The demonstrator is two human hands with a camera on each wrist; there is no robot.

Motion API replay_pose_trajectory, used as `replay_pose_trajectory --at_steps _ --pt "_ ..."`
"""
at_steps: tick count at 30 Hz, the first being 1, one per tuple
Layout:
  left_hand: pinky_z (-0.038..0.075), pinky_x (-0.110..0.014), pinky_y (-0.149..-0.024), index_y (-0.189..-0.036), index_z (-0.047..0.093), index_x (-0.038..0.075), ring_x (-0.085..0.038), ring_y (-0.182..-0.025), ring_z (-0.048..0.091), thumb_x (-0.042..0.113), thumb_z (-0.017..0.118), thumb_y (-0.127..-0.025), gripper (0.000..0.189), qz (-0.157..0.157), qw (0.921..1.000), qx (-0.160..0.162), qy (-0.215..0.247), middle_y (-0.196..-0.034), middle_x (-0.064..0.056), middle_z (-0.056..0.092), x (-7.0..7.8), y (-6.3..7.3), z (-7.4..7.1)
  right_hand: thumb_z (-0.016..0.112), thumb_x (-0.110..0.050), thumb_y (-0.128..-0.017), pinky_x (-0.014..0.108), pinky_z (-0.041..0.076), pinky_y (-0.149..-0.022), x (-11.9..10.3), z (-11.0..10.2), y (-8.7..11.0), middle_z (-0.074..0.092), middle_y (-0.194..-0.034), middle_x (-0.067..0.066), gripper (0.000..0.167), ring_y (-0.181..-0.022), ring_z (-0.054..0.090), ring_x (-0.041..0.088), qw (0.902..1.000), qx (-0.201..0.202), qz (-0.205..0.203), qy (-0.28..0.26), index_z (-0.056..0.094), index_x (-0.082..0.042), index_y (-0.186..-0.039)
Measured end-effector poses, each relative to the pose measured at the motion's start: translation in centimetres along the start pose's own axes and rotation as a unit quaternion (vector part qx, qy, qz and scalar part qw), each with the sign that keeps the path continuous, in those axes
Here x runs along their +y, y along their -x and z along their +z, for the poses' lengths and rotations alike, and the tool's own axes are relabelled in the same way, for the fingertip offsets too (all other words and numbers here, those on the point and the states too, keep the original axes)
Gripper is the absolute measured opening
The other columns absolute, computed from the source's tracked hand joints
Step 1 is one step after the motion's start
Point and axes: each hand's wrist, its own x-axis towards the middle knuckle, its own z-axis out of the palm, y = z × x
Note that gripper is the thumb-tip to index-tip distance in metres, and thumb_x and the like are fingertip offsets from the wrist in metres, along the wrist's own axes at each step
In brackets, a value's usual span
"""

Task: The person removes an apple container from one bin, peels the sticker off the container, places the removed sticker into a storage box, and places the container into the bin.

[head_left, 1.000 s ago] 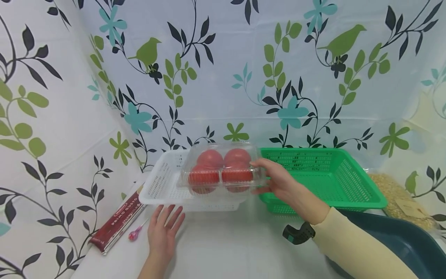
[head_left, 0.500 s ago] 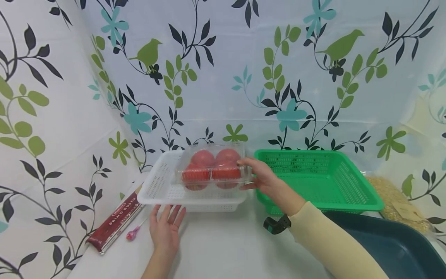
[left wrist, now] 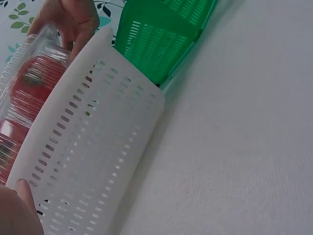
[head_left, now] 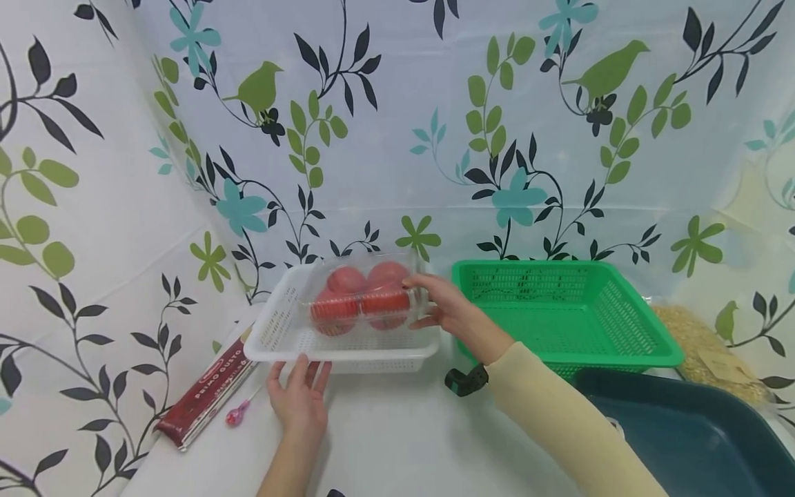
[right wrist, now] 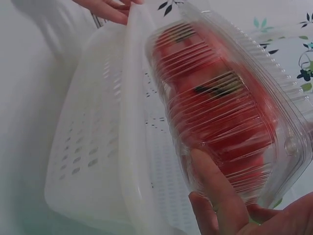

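Observation:
A clear plastic pack of tomatoes (head_left: 360, 297), with several red tomatoes inside, tilts above the white basket (head_left: 292, 356). My right hand (head_left: 444, 304) grips the pack by its right end. In the right wrist view, fingers of that hand (right wrist: 220, 196) press on the ribbed side of the pack (right wrist: 215, 98). My left hand (head_left: 299, 400) holds the near rim of the white basket at its left part. The left wrist view shows one of its fingers (left wrist: 25, 193) against the basket's perforated wall (left wrist: 98, 142); the rest of the grip is partly hidden.
A green basket (head_left: 546, 359) stands right of the white one. In front of it is a dark blue tub (head_left: 689, 428); a bag of grains (head_left: 714, 345) lies behind at the right. A red PRIMO GUSTO packet (head_left: 205, 397) and a pink lollipop (head_left: 236, 415) lie left.
My right hand has carried the tomato pack leftward, farther over the white basket. My left hand has stayed by the near rim, and one finger now reaches up over it.

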Motion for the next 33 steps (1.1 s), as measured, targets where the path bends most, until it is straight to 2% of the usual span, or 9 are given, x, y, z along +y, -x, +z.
replay_pose_trajectory --at_steps 6,13,16,25,33 --pt "0.056 -0.037 -0.093 -0.139 0.027 0.02 -0.025 -0.121 0.058 0.007 0.058 -0.102 0.05 -0.001 1.0 0.0 0.008 -0.134 -0.008 0.046 -0.1 -0.1 0.3 0.073 -0.027 -0.087 0.057 0.059 -0.08 -0.1 0.5 -1.4 0.047 -0.14 0.018 0.06 -0.122 0.051 0.047 0.9999 0.003 0.009 -0.006 0.052 -0.01 -0.142" --pt "0.056 -0.035 -0.094 -0.146 0.023 0.019 -0.025 -0.125 0.055 0.01 0.058 -0.103 0.056 -0.006 1.0 -0.002 -0.004 -0.135 -0.007 0.046 -0.1 -0.2 0.1 0.073 -0.027 -0.088 0.054 0.061 -0.078 0.0 1.0 -2.4 0.048 -0.141 0.019 0.065 -0.121 0.053 0.047 0.9997 -0.009 0.01 0.021 0.048 -0.008 -0.145" --pt "0.056 -0.035 -0.094 -0.145 0.023 0.021 -0.025 -0.125 0.055 0.01 0.058 -0.103 0.056 -0.009 0.9999 -0.004 -0.002 -0.136 -0.006 0.046 -0.1 -0.2 0.0 0.073 -0.026 -0.088 0.054 0.061 -0.077 0.2 1.3 -2.9 0.049 -0.139 0.018 0.064 -0.119 0.055 0.047 0.9996 -0.013 0.012 0.024 0.047 -0.008 -0.144" --pt "0.056 -0.036 -0.093 -0.142 0.025 0.022 -0.02 -0.11 0.063 0.005 0.055 -0.103 0.052 -0.011 0.9995 -0.016 0.026 -0.135 -0.007 0.046 -0.2 -0.4 0.0 0.074 -0.025 -0.087 0.055 0.061 -0.077 0.9 2.2 -4.4 0.055 -0.134 0.018 0.057 -0.113 0.058 0.046 0.9991 -0.01 0.013 0.039 0.054 -0.006 -0.137" --pt "0.057 -0.036 -0.091 -0.135 0.03 0.026 -0.021 -0.113 0.063 0.005 0.059 -0.102 0.049 -0.012 0.9987 -0.01 0.048 -0.139 -0.008 0.043 -0.2 -0.5 -0.3 0.073 -0.027 -0.087 0.061 0.058 -0.081 2.1 3.1 -4.6 0.051 -0.14 0.021 0.064 -0.119 0.053 0.053 0.9981 0.0 0.011 0.06 0.047 -0.004 -0.141"
